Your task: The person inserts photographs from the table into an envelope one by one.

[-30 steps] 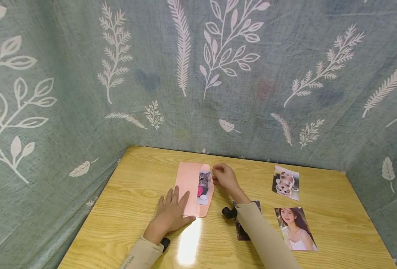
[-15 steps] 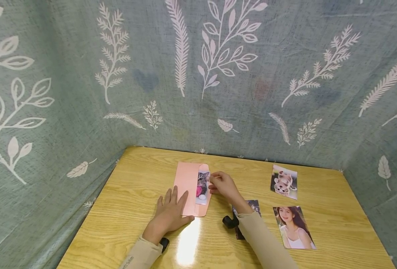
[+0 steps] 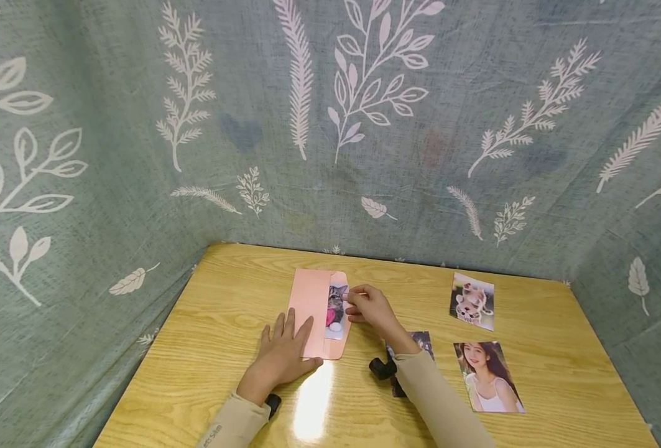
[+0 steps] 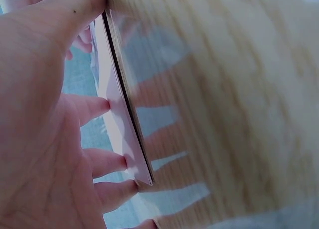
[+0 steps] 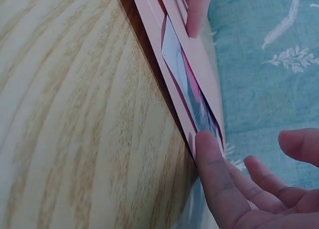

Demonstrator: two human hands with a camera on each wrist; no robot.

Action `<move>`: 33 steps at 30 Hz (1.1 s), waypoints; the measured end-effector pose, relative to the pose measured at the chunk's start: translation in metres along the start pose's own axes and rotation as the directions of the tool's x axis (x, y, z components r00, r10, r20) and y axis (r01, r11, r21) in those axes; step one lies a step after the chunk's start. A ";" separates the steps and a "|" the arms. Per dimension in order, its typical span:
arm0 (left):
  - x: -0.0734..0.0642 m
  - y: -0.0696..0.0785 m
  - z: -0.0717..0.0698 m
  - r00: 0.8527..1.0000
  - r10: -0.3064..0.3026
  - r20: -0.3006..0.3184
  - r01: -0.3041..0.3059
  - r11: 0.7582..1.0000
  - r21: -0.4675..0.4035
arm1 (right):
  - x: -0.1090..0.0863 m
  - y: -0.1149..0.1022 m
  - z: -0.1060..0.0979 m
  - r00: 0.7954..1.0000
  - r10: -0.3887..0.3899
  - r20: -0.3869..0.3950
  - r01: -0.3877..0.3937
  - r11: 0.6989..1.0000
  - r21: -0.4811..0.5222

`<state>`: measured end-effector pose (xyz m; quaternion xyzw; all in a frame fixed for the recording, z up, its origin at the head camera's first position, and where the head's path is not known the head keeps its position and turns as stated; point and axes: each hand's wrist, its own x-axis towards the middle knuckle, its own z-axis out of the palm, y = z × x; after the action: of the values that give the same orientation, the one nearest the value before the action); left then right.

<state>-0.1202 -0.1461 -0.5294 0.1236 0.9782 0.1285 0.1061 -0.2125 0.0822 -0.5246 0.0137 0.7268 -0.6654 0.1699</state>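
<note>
A pink envelope (image 3: 310,292) lies on the wooden table with its flap (image 3: 342,350) spread to the right. From its opening a photo of a cat (image 3: 335,311) sticks partly out; the rest is hidden inside. My left hand (image 3: 281,356) rests on the envelope's lower left part, fingers spread. At the photo's right edge is my right hand (image 3: 374,311). In the right wrist view one of its fingertips (image 5: 208,146) touches the photo's edge beside the flap, while the other fingers stand apart from it.
To the right lie a kitten photo (image 3: 472,302) and a portrait photo of a person (image 3: 489,378). A dark photo (image 3: 421,340) is partly covered by the right forearm. A leaf-patterned curtain (image 3: 330,205) hangs behind the table (image 3: 240,280).
My right hand has shifted slightly left along with the cat photo, which shows a little less outside the envelope. The left hand stays in place.
</note>
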 end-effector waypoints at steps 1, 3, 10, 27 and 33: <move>0.000 0.000 0.000 1.000 0.000 0.000 0.000 1.000 0.001 | 0.000 0.000 0.000 1.000 0.000 0.001 0.000 1.000 0.002; 0.000 0.000 0.000 1.000 -0.001 0.003 0.001 1.000 0.004 | 0.001 -0.001 0.001 1.000 0.001 0.005 -0.001 1.000 0.007; 0.000 0.000 0.000 1.000 0.001 0.004 -0.001 1.000 0.004 | 0.003 0.000 0.004 1.000 -0.004 0.010 0.004 1.000 0.026; -0.001 0.001 0.000 1.000 0.004 -0.003 -0.004 1.000 -0.004 | 0.006 -0.002 0.014 1.000 0.015 -0.003 -0.015 0.999 0.029; -0.002 0.001 -0.001 1.000 0.010 -0.005 -0.010 1.000 -0.008 | 0.007 -0.002 0.017 1.000 0.016 -0.006 -0.016 1.000 0.021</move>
<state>-0.1187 -0.1456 -0.5277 0.1275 0.9774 0.1333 0.1034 -0.2162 0.0638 -0.5254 0.0235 0.7203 -0.6715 0.1728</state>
